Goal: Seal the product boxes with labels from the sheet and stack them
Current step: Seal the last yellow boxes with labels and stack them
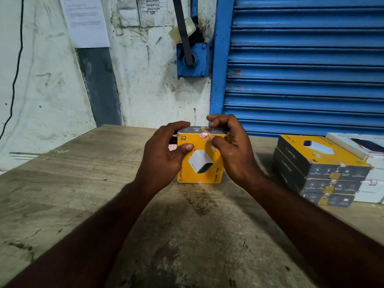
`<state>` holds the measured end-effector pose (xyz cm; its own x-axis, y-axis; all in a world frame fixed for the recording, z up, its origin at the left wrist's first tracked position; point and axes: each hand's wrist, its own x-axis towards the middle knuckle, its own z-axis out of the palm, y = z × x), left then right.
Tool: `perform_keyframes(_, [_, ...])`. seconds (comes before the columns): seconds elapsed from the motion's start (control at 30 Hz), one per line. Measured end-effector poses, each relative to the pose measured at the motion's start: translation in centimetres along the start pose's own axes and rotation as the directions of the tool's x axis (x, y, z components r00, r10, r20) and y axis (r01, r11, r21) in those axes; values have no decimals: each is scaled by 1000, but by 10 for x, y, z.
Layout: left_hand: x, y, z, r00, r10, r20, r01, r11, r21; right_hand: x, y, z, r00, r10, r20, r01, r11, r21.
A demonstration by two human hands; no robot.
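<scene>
A yellow product box (202,161) with a white charger pictured on it stands on edge in the middle of the wooden table (62,183). My left hand (164,154) grips its left side, thumb on the front face. My right hand (232,146) holds the right side, its thumb pressing a small red-and-white label (204,135) over the box's top front edge. A bit of the label sheet (172,146) shows behind my left hand, mostly hidden. At the right, three matching boxes form a stack (320,169), with labels on their flaps.
White boxes (372,177) sit behind and beside the stack at the right edge. A blue roller shutter (301,65) and a scuffed white wall (52,80) rise close behind the table. The table's left edge runs diagonally.
</scene>
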<state>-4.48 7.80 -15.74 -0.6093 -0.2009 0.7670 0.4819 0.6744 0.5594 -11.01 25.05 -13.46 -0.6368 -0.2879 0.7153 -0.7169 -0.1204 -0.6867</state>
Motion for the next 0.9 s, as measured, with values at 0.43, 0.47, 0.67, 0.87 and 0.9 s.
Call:
perform_keyframes(0.43, [-1,2,1,998,59,-34,-59,998,-20,3,0,-2,999,-52,-13,50,993,-109])
perform_keyframes(0.47, [-1,2,1,997,62,-34,-63,998,-20,3,0,-2,999,-49,-13,47,993,-107])
perform_keyframes(0.67, [-1,1,1,997,67,-38,-68,997,-23,4,-2,0,1000,-19,-18,18,996,-93])
perform_keyframes(0.87, [-2,4,0,997,66,-41,-67,998,-20,6,-2,1,999,10,-32,-13,996,-84])
perform_keyframes(0.9, [-2,4,0,997,66,-41,-67,998,-17,5,-2,2,999,0,-38,-3,996,-89])
